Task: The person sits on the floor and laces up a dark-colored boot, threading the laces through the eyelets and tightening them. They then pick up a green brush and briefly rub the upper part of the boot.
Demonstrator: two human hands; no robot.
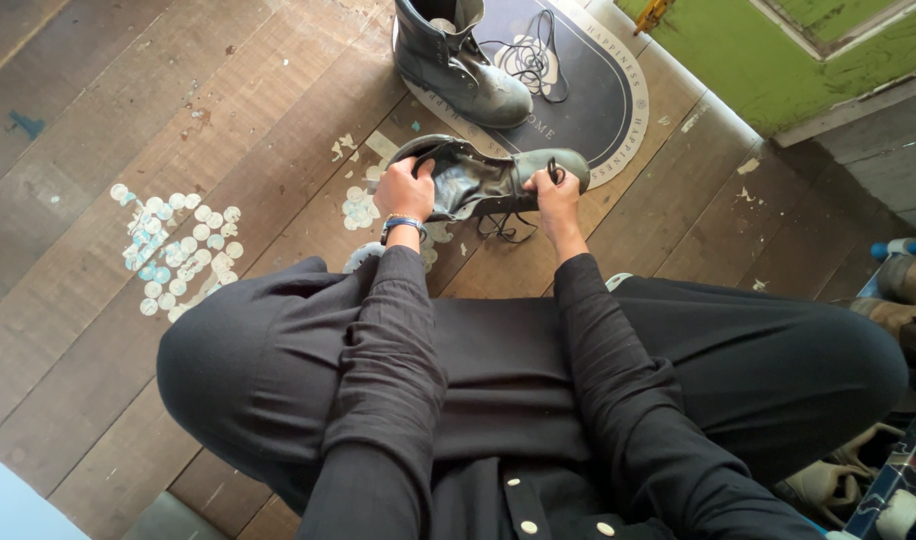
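While both hands work at centre frame, I note a dark boot [483, 180] lying on its side, held just above the wooden floor [98, 330]. Left hand [405, 189] grips the open collar of the boot, fingers curled over the edge. Right hand [556, 193] is clenched at the toe end, pinching a black lace [552, 171] that loops up between the fingers; more lace [498, 228] dangles below the boot.

Progress, as I judge it: this boot looks only partly laced, its upper slack and gaping. Second boot [458, 65] stands upright at upper centre on an oval dark mat [608, 100], tongue open, with a loose lace [538, 55] coiled beside it on the mat, so it appears unlaced. I read both boots as unfinished.

Pale round stickers [178, 250] dot the floor at left. More shoes [903, 300] sit at the right edge.
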